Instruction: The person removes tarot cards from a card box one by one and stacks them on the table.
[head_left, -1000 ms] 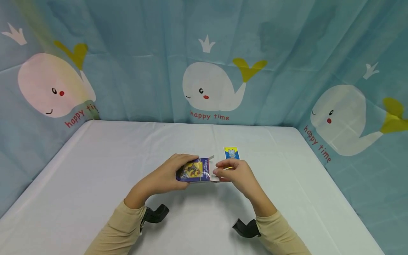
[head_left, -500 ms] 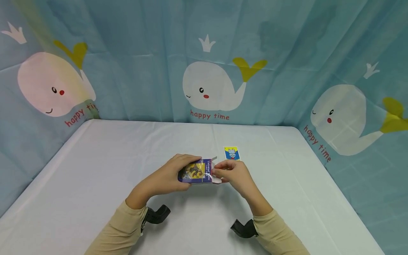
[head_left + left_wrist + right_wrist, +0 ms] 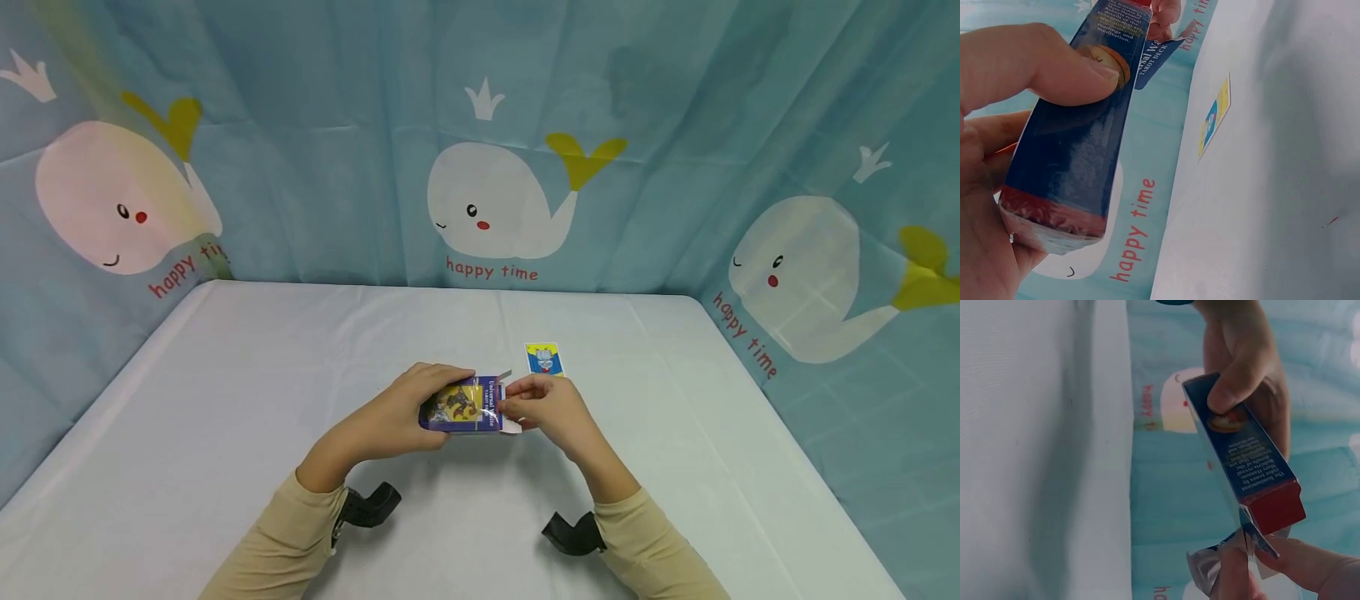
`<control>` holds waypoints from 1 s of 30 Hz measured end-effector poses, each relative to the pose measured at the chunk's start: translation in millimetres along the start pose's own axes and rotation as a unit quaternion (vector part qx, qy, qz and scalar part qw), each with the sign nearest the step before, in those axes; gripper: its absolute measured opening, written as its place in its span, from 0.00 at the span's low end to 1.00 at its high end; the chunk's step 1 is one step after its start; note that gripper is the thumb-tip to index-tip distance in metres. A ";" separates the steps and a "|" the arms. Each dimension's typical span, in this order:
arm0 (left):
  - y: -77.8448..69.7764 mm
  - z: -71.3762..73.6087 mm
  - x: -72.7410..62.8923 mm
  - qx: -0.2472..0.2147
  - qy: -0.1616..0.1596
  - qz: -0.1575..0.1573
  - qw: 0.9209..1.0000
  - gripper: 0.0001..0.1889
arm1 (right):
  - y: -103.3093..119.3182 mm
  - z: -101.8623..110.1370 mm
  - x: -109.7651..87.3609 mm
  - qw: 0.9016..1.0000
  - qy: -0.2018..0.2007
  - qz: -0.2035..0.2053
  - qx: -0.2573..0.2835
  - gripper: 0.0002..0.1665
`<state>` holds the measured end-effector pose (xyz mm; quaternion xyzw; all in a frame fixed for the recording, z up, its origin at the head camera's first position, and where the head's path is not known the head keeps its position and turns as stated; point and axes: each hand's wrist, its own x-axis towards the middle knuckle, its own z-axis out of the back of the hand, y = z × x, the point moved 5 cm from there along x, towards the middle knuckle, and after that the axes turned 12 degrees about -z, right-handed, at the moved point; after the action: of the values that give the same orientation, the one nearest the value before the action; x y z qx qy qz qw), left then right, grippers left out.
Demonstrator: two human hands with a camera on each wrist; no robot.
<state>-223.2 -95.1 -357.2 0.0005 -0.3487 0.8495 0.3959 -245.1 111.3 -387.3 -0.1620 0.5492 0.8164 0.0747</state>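
A purple-blue tarot card box (image 3: 459, 405) is held level above the table in the head view, its printed front facing up. My left hand (image 3: 382, 415) grips it from the left, thumb along one narrow side. At the box's right end, which has its flaps out, my right hand (image 3: 553, 417) pinches the lid flap between thumb and fingers. A white end flap (image 3: 511, 426) sticks out beside those fingertips. The right wrist view shows the box's red end (image 3: 1279, 509) near the right fingers. How full the box is cannot be seen.
A single blue and yellow card (image 3: 543, 358) lies on the white-covered table (image 3: 300, 333), just behind the right hand. Blue curtains (image 3: 337, 167) with printed whales stand along the back and both sides. Black wrist mounts (image 3: 371, 505) project below both forearms.
Both hands and the box have shifted slightly right. The right fingers have come closer in against the box's end, and the white flap shows less. The loose card has stayed put.
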 end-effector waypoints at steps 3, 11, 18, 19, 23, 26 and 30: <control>0.4 0.0 -0.1 0.001 -0.002 0.001 1.000 0.41 | 1.1 2.8 -0.5 1.000 0.008 -0.007 0.003 0.16; 2.8 1.5 -1.3 0.008 -0.005 0.011 1.000 0.41 | 5.6 17.0 -3.8 0.999 0.026 0.000 0.019 0.25; 3.9 4.2 -2.0 0.011 -0.010 0.010 1.000 0.41 | 6.6 29.0 -3.7 1.000 0.020 0.008 -0.011 0.26; 4.1 4.4 -2.0 0.011 -0.010 0.010 1.000 0.41 | 6.9 30.7 -3.6 1.000 0.020 0.013 -0.017 0.25; 4.5 5.5 -2.3 0.010 -0.011 0.010 1.000 0.41 | 6.4 38.6 -2.6 0.999 0.011 0.013 -0.030 0.24; 5.0 6.3 -2.9 0.010 -0.011 0.011 1.000 0.41 | 5.5 44.4 -2.0 0.999 0.004 0.007 -0.034 0.23; 5.2 6.5 -3.2 0.008 -0.011 0.009 1.000 0.41 | 5.5 49.4 -1.6 0.999 0.004 0.009 -0.041 0.22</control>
<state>-226.3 -103.5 -356.2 0.0098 -0.3461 0.8558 0.3842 -254.3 154.8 -364.9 -0.1633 0.5173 0.8381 0.0582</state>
